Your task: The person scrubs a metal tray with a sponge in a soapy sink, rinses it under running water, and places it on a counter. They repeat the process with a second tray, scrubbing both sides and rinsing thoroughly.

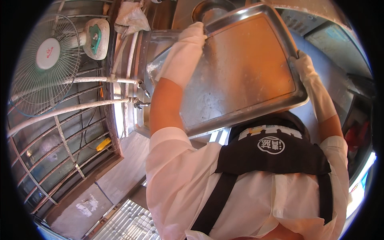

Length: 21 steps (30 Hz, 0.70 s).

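Note:
A large rectangular metal tray (249, 60) with a raised, rounded rim is tilted in front of my chest. My left hand (195, 34), in a whitish glove, grips its far left rim. On the right rim, my right hand (303, 64) holds on with the thumb over the edge; it wears a similar long glove. The tray's inner face is bare and wet-looking, with orange reflections. Most of the fingers are hidden by the tray or the gloves. Past the far rim lies a round metal pan (210, 10), partly covered by the tray.
Two metal taps (144, 89) on pipes jut from the left, close to my left forearm. A standing fan (48, 54) and a barred window grille (66, 150) are farther left. A cloth (132, 18) hangs at the upper left. Metal equipment (339, 45) stands at the right.

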Tool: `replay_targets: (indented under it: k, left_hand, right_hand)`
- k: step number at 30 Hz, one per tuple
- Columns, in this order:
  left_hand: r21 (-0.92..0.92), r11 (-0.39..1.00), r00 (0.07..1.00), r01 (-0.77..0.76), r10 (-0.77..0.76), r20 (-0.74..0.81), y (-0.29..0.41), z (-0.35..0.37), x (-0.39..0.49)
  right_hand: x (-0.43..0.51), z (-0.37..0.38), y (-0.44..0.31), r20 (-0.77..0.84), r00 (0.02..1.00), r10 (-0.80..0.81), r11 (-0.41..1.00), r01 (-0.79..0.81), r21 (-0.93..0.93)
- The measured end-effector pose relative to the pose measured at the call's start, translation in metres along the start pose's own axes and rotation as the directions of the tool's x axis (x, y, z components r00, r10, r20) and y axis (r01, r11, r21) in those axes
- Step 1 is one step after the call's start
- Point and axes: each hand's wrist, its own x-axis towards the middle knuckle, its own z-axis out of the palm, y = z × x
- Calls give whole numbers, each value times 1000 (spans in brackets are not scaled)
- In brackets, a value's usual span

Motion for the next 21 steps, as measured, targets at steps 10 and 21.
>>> replay_targets:
  k: [10,21]
  left_hand:
    - [152,961,962,230,-248,113,-162,21,-56]
    - [-50,484,476,874,-831,288,-239,67,-73]
  right_hand:
    - [11,3,5,33,999,-6,999,5,38]
    - [11,-1,-6,17,999,41,999,-41,-23]
